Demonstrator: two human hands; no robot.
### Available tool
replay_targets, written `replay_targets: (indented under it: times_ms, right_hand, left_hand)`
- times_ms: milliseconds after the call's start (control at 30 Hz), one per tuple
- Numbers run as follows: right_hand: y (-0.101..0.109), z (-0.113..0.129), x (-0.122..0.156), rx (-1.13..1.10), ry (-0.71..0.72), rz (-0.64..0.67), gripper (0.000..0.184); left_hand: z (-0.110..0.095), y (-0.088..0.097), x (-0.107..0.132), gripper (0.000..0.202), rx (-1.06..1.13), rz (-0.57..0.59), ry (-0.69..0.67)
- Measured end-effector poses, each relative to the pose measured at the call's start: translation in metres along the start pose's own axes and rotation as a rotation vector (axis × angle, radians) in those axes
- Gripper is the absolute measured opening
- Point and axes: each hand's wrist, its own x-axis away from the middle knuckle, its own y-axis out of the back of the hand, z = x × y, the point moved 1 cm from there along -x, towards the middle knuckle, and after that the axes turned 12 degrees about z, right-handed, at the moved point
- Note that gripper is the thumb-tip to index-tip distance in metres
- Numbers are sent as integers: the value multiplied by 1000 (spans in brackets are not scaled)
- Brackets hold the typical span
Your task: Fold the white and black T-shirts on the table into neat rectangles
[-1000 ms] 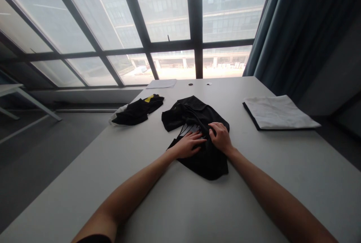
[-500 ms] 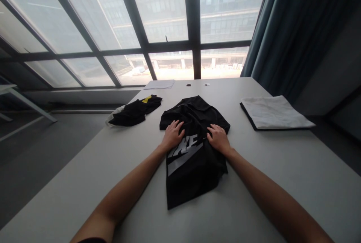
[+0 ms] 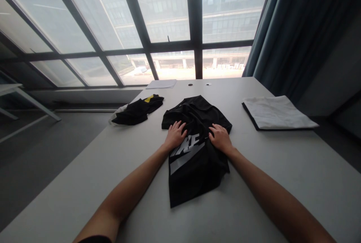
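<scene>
A black T-shirt [image 3: 197, 175] with a large white and grey print lies rumpled on the white table in front of me. Its lower part is skewed, with one corner pointing toward me, and folds run across its upper part. My left hand [image 3: 175, 135] rests on the shirt's left side, fingers spread over the cloth just above the print. On the right side lies my right hand [image 3: 220, 137], also with its fingers spread and flat on the fabric. Neither hand grips the cloth.
To the left is a crumpled black garment [image 3: 135, 111] with yellow and white parts. Folded white and black cloth [image 3: 278, 112] lies at the right. Papers [image 3: 161, 84] sit at the far edge of the table [image 3: 135, 183], near two round holes. Windows and a dark curtain [image 3: 293, 29] stand beyond.
The whole view has shifted slightly, so everything appears a little farther right. Both hands stay in place on the T-shirt, which lies as before.
</scene>
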Motion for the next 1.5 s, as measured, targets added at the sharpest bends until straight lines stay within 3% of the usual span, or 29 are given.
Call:
replay_targets:
  times_ms: [600, 800, 900, 1000, 1133, 1233, 1333, 1433, 1500]
  right_hand:
    - [6, 8, 4, 38, -30, 28, 41]
    - [17, 17, 15, 201, -229, -19, 34]
    - [21, 13, 17, 229, -259, 2, 33]
    - [23, 6, 15, 199, -229, 5, 34]
    - [33, 4, 13, 155, -187, -74, 34]
    - [43, 13, 17, 193, -180, -110, 35]
    - [50, 29, 23, 145, -155, 57, 44]
    - [53, 41, 30, 107, -101, 352, 48]
    - [57, 44, 34, 170, -69, 442, 49]
  left_hand:
    - [0, 0, 1, 51, -3, 12, 4]
    - [10, -1, -4, 71, 28, 25, 266]
    - [20, 0, -8, 71, 66, 5, 298]
    - [24, 4, -10, 60, 125, -103, 265]
    - [17, 9, -7, 39, 60, -271, 93]
    - [10, 10, -3, 36, 24, -239, -28]
    - [6, 11, 0, 40, 30, -136, -66]
    - [0, 15, 5, 43, -43, -93, -12]
    - [-7, 20, 10, 44, -114, -60, 48]
